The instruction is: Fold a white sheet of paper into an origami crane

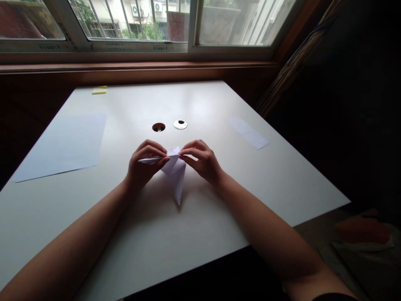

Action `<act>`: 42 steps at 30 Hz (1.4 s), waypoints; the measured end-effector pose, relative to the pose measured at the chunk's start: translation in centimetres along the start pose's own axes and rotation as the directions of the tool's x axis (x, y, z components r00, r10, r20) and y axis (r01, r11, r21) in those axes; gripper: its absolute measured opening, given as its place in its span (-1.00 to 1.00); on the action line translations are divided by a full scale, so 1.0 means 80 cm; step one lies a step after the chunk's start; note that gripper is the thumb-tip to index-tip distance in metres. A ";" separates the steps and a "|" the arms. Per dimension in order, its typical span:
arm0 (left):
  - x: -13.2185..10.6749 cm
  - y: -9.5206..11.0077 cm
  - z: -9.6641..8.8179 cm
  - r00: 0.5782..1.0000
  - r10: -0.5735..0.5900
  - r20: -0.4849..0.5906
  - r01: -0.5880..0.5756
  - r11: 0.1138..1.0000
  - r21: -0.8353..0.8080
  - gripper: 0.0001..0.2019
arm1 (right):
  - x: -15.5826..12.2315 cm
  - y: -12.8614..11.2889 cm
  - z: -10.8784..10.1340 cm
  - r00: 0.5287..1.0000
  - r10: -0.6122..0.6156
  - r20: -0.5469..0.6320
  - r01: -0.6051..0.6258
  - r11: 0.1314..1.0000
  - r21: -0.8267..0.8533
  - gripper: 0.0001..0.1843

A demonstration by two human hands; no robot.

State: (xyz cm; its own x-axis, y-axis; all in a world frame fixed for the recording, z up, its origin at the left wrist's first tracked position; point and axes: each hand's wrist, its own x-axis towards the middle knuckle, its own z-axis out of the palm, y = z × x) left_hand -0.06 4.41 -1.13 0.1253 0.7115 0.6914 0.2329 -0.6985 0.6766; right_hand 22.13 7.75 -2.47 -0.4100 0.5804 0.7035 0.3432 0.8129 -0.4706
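Note:
A folded white paper figure (176, 173) is held between my two hands over the middle of the table. One long pointed flap hangs down toward me, and another narrow point sticks out to the left. My left hand (147, 161) pinches the figure from the left, thumb below and fingers above. From the right, my right hand (200, 159) pinches its upper corner between thumb and fingertips. The fingers partly cover the folds at the top.
White paper sheets (62, 146) lie on the left of the white table (150, 251). A creased paper strip (248, 133) lies to the right. Yellow sticky notes (99, 90) sit at the far left edge. Behind my hands are a round cable hole (158, 127) and its cover (180, 124).

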 end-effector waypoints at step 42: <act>0.005 -0.034 -0.016 0.962 0.180 -0.205 -0.077 0.901 0.427 -0.57 | -0.002 -0.001 -0.024 0.994 -0.104 -0.029 0.095 0.970 -0.226 -0.85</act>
State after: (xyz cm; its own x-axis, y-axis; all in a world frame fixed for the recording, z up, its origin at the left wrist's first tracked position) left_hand -1.87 6.50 -2.39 -0.0350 0.5433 0.8388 0.6122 -0.6517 0.4477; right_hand 23.78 7.48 -1.56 -0.4191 0.4914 0.7635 0.4849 0.8320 -0.2694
